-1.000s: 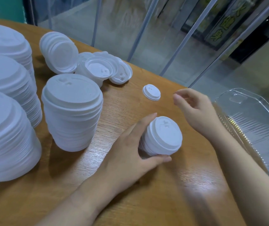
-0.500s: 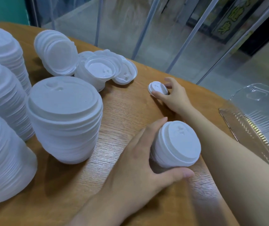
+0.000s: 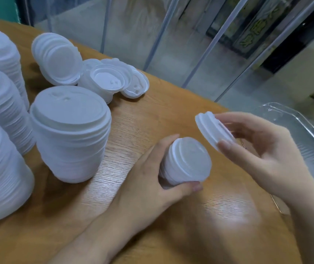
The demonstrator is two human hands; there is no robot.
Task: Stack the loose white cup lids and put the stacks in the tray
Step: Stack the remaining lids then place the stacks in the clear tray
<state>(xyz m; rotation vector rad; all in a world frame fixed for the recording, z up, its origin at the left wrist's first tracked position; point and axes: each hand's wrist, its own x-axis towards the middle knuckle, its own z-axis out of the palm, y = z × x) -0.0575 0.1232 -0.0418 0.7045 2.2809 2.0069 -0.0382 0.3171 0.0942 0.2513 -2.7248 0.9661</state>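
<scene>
While my left hand gripped the small lid stack on the table, my right hand pinched a single lid tilted on edge, just up-right of the stack's top and nearer it.

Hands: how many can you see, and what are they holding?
2. The left hand grips the small lid stack; the right hand pinches one loose lid.

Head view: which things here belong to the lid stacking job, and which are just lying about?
Job:
- single lid, pinched by right hand
- small stack, gripped by left hand
- loose lids
- clear tray

Lying about:
- tall stacks already built
- wooden table
- glass wall behind
</scene>
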